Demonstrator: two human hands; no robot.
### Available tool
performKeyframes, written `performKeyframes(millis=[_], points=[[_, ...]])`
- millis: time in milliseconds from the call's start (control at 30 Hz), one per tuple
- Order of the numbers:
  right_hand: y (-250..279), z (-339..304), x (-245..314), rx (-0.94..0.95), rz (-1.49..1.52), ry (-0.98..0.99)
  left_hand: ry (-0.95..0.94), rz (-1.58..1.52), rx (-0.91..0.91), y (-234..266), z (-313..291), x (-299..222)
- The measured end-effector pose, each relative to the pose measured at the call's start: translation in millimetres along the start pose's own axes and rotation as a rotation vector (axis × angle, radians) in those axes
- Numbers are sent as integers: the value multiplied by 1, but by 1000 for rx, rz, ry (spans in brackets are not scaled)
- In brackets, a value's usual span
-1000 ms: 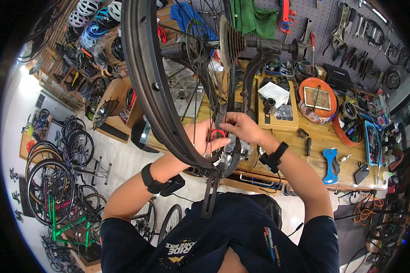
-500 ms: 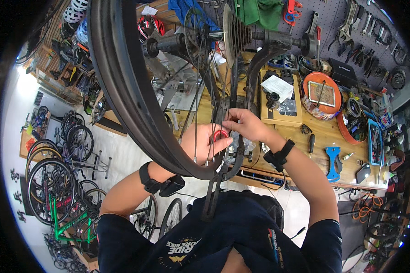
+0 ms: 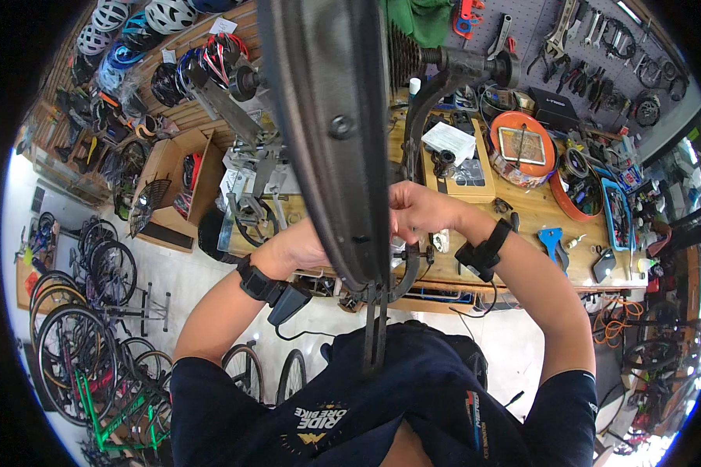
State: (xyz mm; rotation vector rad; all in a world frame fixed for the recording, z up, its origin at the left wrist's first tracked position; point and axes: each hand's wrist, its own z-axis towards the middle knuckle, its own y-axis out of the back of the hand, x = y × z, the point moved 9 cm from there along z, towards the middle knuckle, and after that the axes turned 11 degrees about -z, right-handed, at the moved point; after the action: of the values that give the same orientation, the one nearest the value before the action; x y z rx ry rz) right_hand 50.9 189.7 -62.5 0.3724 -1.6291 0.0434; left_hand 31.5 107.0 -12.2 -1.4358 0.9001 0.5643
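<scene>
Bent inward, the fingers of the bare right hand (image 3: 427, 212) gather close together just beside the right edge of the wheel, but I cannot tell what, if anything, they pinch; those of the bare left hand (image 3: 307, 243) pass out of sight behind the rim, so whether they are open or closed is hidden. Largest of the things about them is the yellowish wooden workbench (image 3: 514, 268) beyond the hands. On the floor to the left stands a bright green bicycle frame (image 3: 85, 401), dark lettering along one tube. The dark bicycle wheel (image 3: 323, 117), its broad rim seen edge-on, rises upright between the two hands, set in a dark metal stand with curved arms (image 3: 444, 82). A slotted dark metal bar (image 3: 373, 366) reaches down from below it in front of the navy short-sleeved shirt (image 3: 382, 397), whose chest bears upside-down white and yellow printing, with a narrow coloured strip of print farther right. On the bench, a shallow tan cardboard box (image 3: 483, 167) carries a white paper sheet (image 3: 449, 140), its print too small to read. Near it sit a round orange tub (image 3: 514, 119), colourfully patterned around its side, and a black box (image 3: 553, 115) with pale lettering.
</scene>
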Motion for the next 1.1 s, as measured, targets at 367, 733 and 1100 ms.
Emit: performKeyframes(millis=[367,733,1100], points=[[4,-11,24,-200,-80,21,-202,391,-236,-3,-1,-11],[24,0,-35,-136,-276,-62,-272,1144,-308,-10,4,-32],[40,16,-28,-366,-528,-49,-557,1271,-484,-17,-5,-37]])
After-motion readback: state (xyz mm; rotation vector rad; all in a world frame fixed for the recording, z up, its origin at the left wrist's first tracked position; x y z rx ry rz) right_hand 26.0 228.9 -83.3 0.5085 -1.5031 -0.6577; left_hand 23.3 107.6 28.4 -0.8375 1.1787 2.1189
